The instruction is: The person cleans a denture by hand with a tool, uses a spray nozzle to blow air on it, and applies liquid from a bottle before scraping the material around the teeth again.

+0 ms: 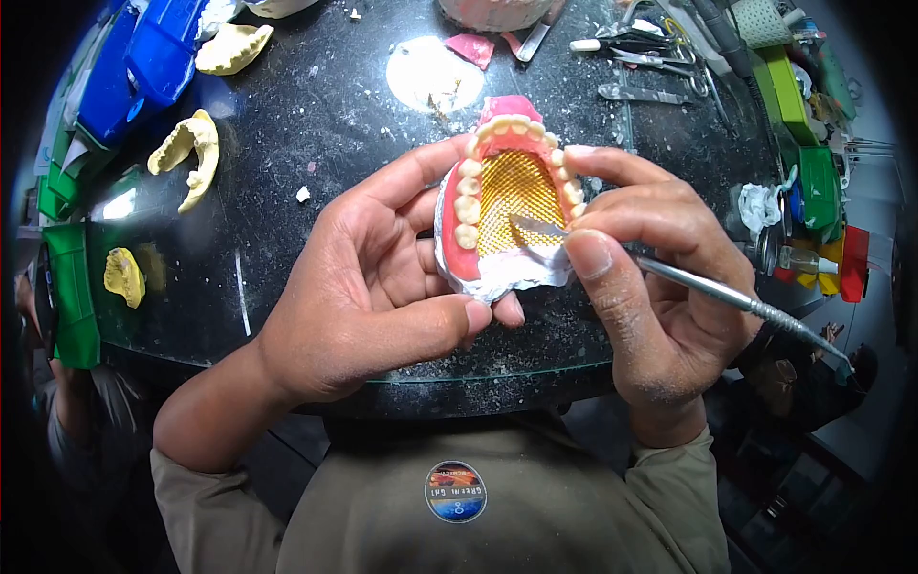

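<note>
Left grip (337,277) on denture (467,210), mesh (516,182) inside

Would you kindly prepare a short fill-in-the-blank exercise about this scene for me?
1. The metal tool is held in the person's ____ hand.
2. The flap sticking out beyond the front teeth is ____ in colour.
3. The horseshoe-shaped cast lies to the ____ of the denture model in the picture.
4. Under the scattered white debris, the tabletop is ____ in colour.

Missing words: right; pink; left; black.

Round shirt badge (455,492): lettering not clearly legible.
</note>
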Available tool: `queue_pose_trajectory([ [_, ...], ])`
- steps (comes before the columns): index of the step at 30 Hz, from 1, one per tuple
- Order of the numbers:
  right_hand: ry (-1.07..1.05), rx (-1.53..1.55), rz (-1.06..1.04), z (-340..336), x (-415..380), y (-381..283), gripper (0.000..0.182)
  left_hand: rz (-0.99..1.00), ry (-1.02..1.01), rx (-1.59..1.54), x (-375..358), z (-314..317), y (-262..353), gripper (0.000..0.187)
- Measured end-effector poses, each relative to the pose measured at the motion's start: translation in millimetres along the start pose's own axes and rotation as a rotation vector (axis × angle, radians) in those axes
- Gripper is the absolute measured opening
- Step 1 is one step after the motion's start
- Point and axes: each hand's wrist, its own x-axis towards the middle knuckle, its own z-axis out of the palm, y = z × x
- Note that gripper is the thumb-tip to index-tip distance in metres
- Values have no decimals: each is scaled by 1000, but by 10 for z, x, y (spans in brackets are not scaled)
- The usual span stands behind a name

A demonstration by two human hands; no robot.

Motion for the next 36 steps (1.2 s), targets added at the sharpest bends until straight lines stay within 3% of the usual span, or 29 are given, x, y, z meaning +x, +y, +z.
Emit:
queue_pose_trajectory([
  [36, 8, 1, -8, 9, -6, 3, 9, -3, -7, 7, -6, -10, 2, 81],
])
